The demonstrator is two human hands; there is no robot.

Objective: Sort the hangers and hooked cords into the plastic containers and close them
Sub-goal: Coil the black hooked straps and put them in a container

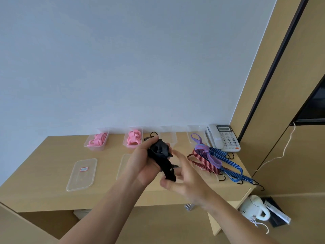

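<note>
- The table [52, 164] carries it all, and four clear containers stand in a row along its far edge.
- The two containers on the left, [96, 140] and [134, 138], hold pink hangers [98, 138]. The third container [168, 136] looks empty. A purple loop sits at the fourth container [195, 134], and I cannot tell if it lies inside.
- I count two lids lying flat, one lid [81, 174] in full view and a second lid [123, 164] partly behind my arm.
- Three loose cords lie right of my hands: red [202, 163], purple [209, 154] and blue [228, 166]. Their long axes run far-left to near-right.
- My left grip [140, 164] is clenched round the bunched black cord [158, 148], which is held above the table with its tail hanging down.
- My right grip [184, 180] is blurred, with its fingers spread loose by that tail and holding nothing that I can make out.
- The empty third container lies straight beyond the left grip, which I judge the nearer one for the drop.
</note>
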